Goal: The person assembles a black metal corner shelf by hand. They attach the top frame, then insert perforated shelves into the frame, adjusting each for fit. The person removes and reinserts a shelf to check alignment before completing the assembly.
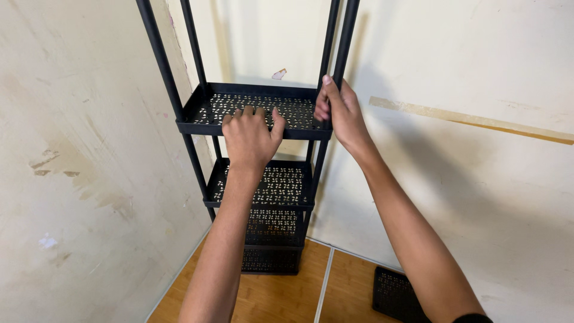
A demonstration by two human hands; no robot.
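Observation:
A tall black plastic shelf rack point(179, 107) stands in the corner of two pale walls, with several perforated tiers joined by round poles. My left hand point(250, 136) rests palm down on the front of the upper perforated tray point(299, 107), fingers spread over its rim. My right hand point(338, 110) is wrapped around the front right pole point(345, 36) just above that tray, thumb pointing up along it. Lower tiers point(281, 185) show beneath my left forearm.
A loose black perforated tray point(391, 293) lies on the wooden floor point(269, 296) at the lower right, next to the wall. Stained cream walls close in on the left point(72, 167) and right point(478, 179). A pale strip crosses the floor.

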